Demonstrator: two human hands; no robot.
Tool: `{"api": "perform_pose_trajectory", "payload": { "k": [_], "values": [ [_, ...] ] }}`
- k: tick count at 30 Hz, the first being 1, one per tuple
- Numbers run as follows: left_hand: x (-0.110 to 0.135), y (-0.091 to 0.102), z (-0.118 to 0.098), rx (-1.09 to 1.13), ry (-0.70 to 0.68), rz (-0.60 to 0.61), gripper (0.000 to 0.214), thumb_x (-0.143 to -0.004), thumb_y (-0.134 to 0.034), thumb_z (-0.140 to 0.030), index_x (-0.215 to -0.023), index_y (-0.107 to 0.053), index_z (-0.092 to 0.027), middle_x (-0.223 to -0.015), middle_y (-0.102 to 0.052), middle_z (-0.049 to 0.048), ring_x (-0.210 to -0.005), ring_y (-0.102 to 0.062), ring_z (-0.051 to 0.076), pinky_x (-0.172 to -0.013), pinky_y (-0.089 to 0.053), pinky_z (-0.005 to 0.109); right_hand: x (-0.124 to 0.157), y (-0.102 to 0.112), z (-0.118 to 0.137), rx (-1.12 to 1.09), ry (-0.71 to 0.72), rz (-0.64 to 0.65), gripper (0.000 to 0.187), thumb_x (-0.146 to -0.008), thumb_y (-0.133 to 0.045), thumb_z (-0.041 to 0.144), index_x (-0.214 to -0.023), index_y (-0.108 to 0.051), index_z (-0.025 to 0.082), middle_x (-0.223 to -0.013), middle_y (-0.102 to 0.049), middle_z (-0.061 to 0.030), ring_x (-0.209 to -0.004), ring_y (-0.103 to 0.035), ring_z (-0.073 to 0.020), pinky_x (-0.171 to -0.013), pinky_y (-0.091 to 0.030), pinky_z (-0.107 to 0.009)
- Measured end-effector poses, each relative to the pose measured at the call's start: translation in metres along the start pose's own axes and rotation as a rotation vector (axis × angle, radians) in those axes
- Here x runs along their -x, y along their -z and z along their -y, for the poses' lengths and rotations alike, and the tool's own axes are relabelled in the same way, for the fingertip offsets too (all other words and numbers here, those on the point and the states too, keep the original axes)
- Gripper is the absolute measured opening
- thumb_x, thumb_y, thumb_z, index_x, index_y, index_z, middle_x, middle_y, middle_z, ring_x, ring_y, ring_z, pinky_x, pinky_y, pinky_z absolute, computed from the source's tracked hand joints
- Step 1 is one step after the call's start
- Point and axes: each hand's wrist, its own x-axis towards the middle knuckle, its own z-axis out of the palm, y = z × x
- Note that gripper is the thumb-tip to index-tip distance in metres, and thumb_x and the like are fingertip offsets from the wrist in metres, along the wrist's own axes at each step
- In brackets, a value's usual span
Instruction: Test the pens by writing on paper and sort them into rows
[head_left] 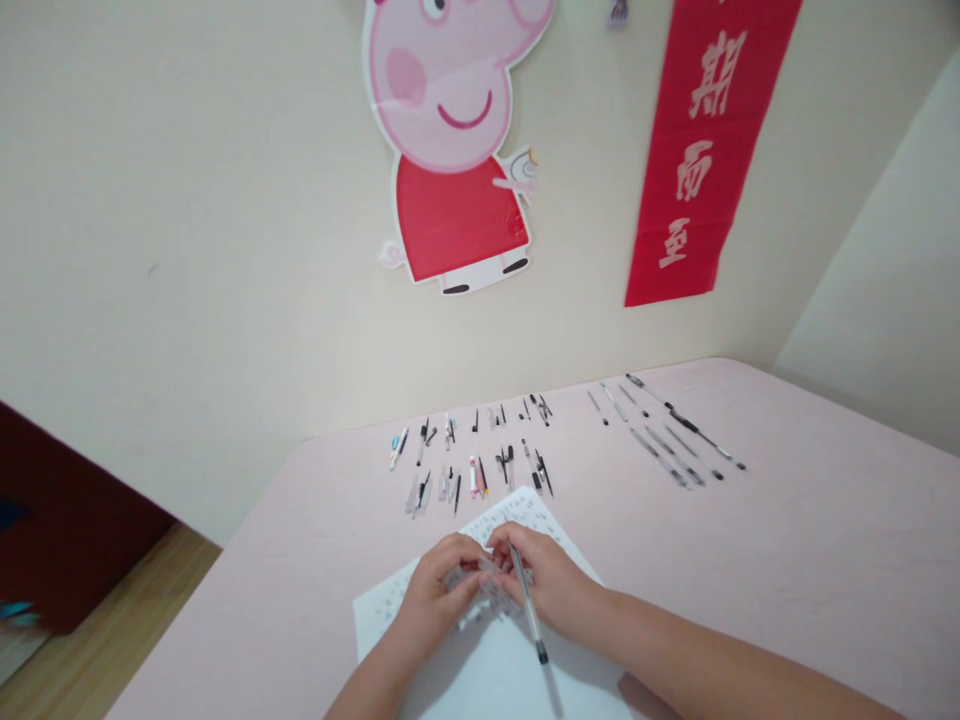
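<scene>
My right hand (556, 580) is closed around a slim pen (531, 608) with a clear barrel and a dark end that points down toward me. Its fingertips meet those of my left hand (442, 572) over the paper. Between them is a small translucent piece (489, 567), pinched by my left thumb and fingers; its kind is too blurred to tell. Beneath both hands lies a white sheet of paper (457, 685), its upper part covered with rows of small dark marks. Fingers and shadow hide part of those marks.
Beyond the paper, small groups of pen parts (475, 478) lie in two rows on the pink tabletop (300, 570). Several thin pens or refills (660, 458) are spread farther right. A wall with a cartoon pig cutout (461, 215) and a red banner (705, 150) borders the table's far edge.
</scene>
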Motion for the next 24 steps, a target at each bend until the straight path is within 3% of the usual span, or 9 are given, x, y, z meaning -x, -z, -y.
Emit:
{"api": "perform_pose_trajectory", "payload": {
  "k": [6,8,11,14,17,24],
  "values": [
    [0.001,-0.002,0.004,0.151,0.160,-0.040,0.020,-0.079,-0.057,-0.034,-0.087,-0.065,-0.017,-0.085,-0.067,0.0088,-0.078,-0.062,0.018,-0.070,-0.048,0.030,0.000,0.005,0.002,0.018,0.044,-0.074,0.021,-0.082,-0.050,0.022,-0.103,-0.051,0.021,-0.084,-0.057,-0.0015,-0.076,-0.054,-0.0143,-0.069,-0.043,-0.027],
    [0.001,-0.002,0.005,0.104,0.180,-0.052,0.019,-0.080,-0.057,-0.033,-0.085,-0.064,-0.016,-0.077,-0.067,0.0069,-0.070,-0.061,0.016,-0.064,-0.047,0.027,0.001,0.010,0.005,0.031,0.042,-0.111,0.023,-0.088,-0.043,0.028,-0.108,-0.052,0.021,-0.090,-0.058,-0.0034,-0.082,-0.054,-0.0156,-0.075,-0.043,-0.030],
    [0.001,0.000,0.007,-0.050,0.126,-0.062,0.014,-0.077,-0.058,-0.028,-0.079,-0.064,-0.016,-0.076,-0.066,0.0063,-0.066,-0.060,0.015,-0.061,-0.046,0.025,0.001,0.016,0.010,0.019,0.045,-0.170,0.027,-0.091,-0.037,0.033,-0.099,-0.060,0.022,-0.094,-0.059,-0.0044,-0.091,-0.053,-0.0171,-0.082,-0.041,-0.031],
    [0.000,0.002,0.009,-0.188,0.030,-0.064,0.011,-0.076,-0.057,-0.025,-0.079,-0.065,-0.018,-0.076,-0.065,0.0057,-0.068,-0.059,0.015,-0.061,-0.046,0.026,-0.001,0.017,0.011,-0.062,0.008,-0.182,0.023,-0.087,-0.042,0.032,-0.086,-0.061,0.019,-0.076,-0.057,-0.0017,-0.073,-0.053,-0.0144,-0.068,-0.042,-0.028],
    [-0.001,0.004,0.011,-0.254,-0.040,-0.049,0.012,-0.077,-0.056,-0.024,-0.081,-0.066,-0.018,-0.074,-0.063,0.0052,-0.068,-0.058,0.016,-0.064,-0.046,0.027,-0.003,0.015,0.009,-0.174,-0.078,-0.147,0.009,-0.079,-0.051,0.027,-0.079,-0.054,0.018,-0.061,-0.047,0.0038,-0.055,-0.043,-0.0101,-0.052,-0.036,-0.023],
    [0.000,0.005,0.010,-0.291,-0.040,0.007,0.015,-0.080,-0.053,-0.027,-0.082,-0.065,-0.017,-0.075,-0.061,0.0050,-0.070,-0.056,0.016,-0.064,-0.044,0.026,-0.005,0.013,0.012,-0.094,-0.088,-0.090,0.004,-0.073,-0.057,0.020,-0.072,-0.056,0.017,-0.063,-0.051,0.0027,-0.056,-0.044,-0.0094,-0.053,-0.035,-0.021]
  ]
}}
